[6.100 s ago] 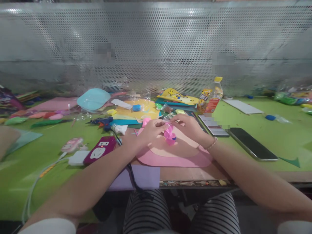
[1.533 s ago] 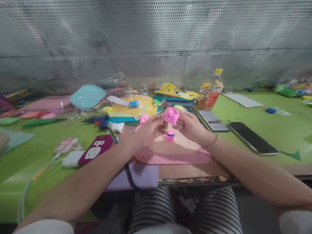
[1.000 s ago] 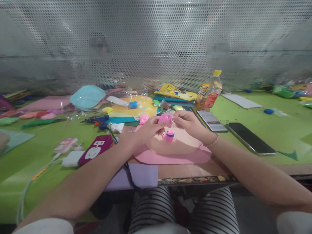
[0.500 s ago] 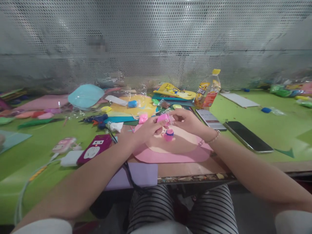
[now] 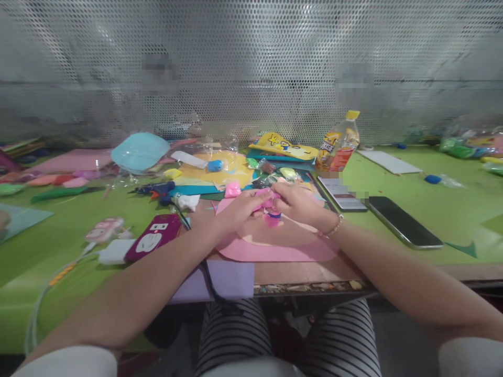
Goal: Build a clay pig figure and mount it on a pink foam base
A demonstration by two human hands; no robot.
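Observation:
Between my two hands is a packet of pink modelling clay (image 5: 265,198), partly covered by my fingers. My left hand (image 5: 245,210) is closed around its left side. My right hand (image 5: 296,204) pinches its right end, with a beaded bracelet on the wrist. Just below my fingers, a small pink shape with a blue band (image 5: 272,220) lies on a cream paper oval (image 5: 286,234). That oval rests on a larger pink paper sheet (image 5: 275,253). Another pink clay packet (image 5: 232,189) sits beyond my left hand.
On the right lie two phones (image 5: 404,222) (image 5: 341,193), with a drink bottle (image 5: 338,144) behind them. A purple power bank (image 5: 154,238) with a white plug, a cable and a glue gun (image 5: 157,191) are on the left. Coloured paper and clay packets cover the back.
My right hand has moved in closer to my left, and its fingers now press against the pink clay packet. The packet has dropped slightly and is more covered.

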